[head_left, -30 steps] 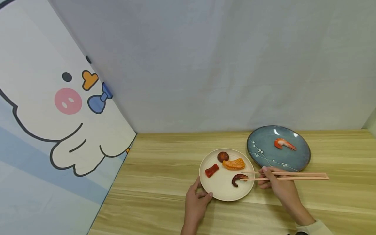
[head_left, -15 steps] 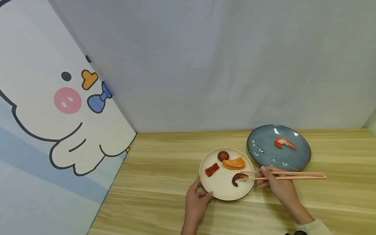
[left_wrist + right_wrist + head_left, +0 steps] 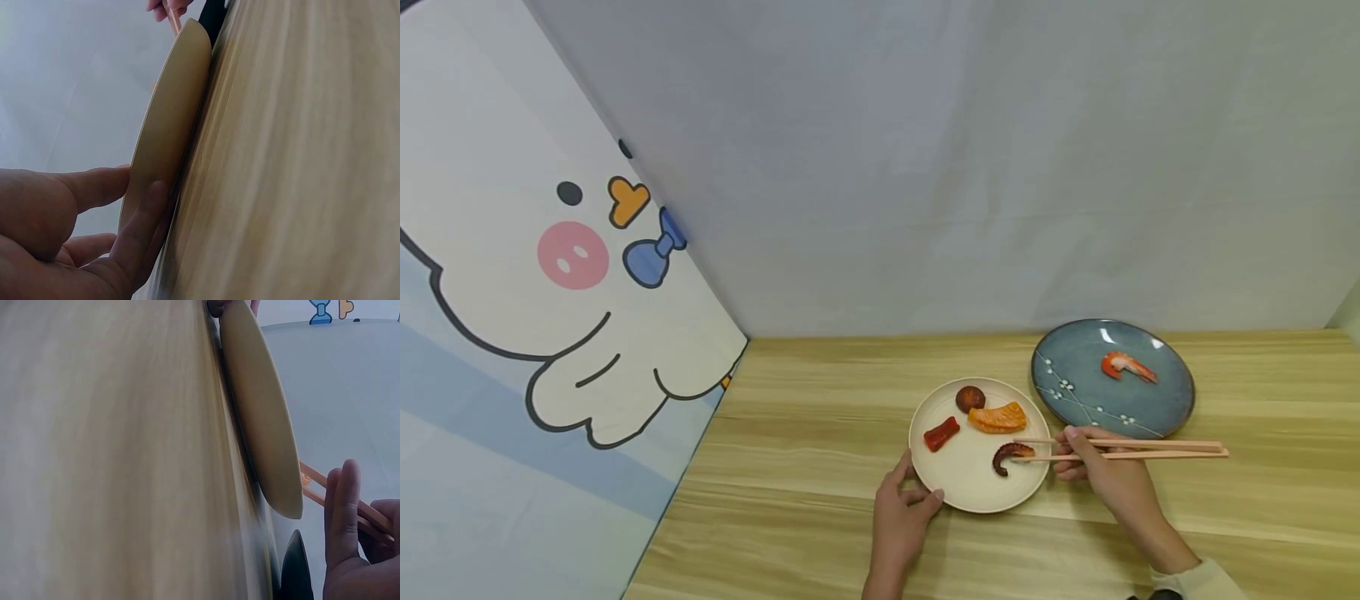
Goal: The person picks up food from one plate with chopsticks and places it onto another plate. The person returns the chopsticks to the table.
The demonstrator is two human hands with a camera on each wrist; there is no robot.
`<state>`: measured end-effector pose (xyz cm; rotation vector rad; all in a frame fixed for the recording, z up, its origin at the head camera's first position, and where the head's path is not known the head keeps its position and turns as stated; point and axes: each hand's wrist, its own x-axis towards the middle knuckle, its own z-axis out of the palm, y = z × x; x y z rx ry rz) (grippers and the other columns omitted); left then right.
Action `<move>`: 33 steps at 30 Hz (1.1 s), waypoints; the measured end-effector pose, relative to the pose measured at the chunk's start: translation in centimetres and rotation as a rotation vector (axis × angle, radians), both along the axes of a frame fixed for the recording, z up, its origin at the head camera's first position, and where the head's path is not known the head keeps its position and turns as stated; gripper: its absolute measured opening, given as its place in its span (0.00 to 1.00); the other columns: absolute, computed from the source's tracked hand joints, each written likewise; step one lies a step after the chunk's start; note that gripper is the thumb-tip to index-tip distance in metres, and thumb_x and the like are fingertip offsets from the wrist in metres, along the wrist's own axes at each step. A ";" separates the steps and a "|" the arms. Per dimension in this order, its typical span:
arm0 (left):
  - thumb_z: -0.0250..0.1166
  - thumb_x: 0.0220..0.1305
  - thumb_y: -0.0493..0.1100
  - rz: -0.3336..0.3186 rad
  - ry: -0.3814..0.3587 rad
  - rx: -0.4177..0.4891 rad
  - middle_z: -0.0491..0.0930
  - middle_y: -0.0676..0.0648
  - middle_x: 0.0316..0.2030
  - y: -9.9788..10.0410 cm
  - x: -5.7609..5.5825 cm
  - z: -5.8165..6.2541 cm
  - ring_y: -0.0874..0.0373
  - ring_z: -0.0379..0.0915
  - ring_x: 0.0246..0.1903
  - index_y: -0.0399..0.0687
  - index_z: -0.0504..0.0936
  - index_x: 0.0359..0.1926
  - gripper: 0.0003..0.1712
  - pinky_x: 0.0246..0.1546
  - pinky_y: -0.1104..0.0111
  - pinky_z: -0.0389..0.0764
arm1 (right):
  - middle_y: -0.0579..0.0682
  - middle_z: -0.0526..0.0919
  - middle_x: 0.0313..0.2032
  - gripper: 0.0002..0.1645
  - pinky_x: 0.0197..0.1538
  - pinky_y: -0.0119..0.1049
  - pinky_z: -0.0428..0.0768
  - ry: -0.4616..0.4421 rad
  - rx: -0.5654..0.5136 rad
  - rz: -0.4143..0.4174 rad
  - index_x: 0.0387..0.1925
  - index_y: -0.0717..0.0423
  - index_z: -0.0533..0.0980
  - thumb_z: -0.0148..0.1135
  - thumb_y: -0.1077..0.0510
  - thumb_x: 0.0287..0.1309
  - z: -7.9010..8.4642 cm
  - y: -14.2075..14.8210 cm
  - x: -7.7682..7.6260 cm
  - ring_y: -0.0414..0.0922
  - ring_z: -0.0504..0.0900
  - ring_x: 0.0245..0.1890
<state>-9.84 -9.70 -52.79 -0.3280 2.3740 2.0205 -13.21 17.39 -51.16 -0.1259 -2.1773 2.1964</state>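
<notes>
Only the right hand [image 3: 1108,479] and its chopsticks [image 3: 1187,446] had moved since the earlier frame, a tiny bit to the left. Everything else lay as it did.

The curly octopus tentacle [image 3: 998,458] was on the cream plate [image 3: 966,483], near the right edge. One stick's tip lay over its right end. The other tip was apart from the first, just past the tentacle on the far side. I could not tell if the sticks pinched it. It did not look lifted yet, so I think that bit was only starting.

The right grip was closed around the chopsticks. The left hand [image 3: 901,517] had its grip on the cream plate's near left rim.

Three more bits lay on the cream plate: an orange salmon slice [image 3: 997,417], a round mushroom cap [image 3: 970,399] just beside it, and a red food strip [image 3: 942,434]. No stick touched those.

Just beside, farther back and to the right, was the blue plate [image 3: 1157,408] with one prawn [image 3: 1123,365]. So four bits were on one plate and one on the other.

Both plates were on the wooden worktop [image 3: 805,450].
</notes>
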 end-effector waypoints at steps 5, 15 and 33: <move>0.73 0.59 0.24 -0.001 -0.003 -0.003 0.76 0.36 0.57 0.0 0.0 0.0 0.53 0.84 0.41 0.25 0.64 0.76 0.45 0.34 0.77 0.84 | 0.41 0.88 0.31 0.22 0.33 0.34 0.91 -0.015 0.017 0.000 0.54 0.86 0.74 0.52 0.63 0.81 0.0 0.0 0.0 0.37 0.89 0.28; 0.73 0.59 0.24 0.003 -0.005 -0.005 0.76 0.36 0.57 0.1 -0.1 -0.2 0.53 0.84 0.41 0.25 0.64 0.76 0.45 0.34 0.76 0.84 | 0.44 0.89 0.32 0.21 0.33 0.34 0.92 -0.013 0.049 0.009 0.54 0.86 0.75 0.51 0.64 0.81 -0.1 0.0 0.0 0.37 0.88 0.27; 0.73 0.60 0.24 0.002 -0.004 -0.005 0.76 0.36 0.56 0.2 0.0 -0.1 0.54 0.83 0.40 0.26 0.64 0.76 0.45 0.34 0.76 0.85 | 0.44 0.89 0.30 0.19 0.32 0.32 0.91 0.069 0.073 0.017 0.47 0.86 0.77 0.53 0.66 0.79 -0.3 -0.5 -0.2 0.33 0.88 0.27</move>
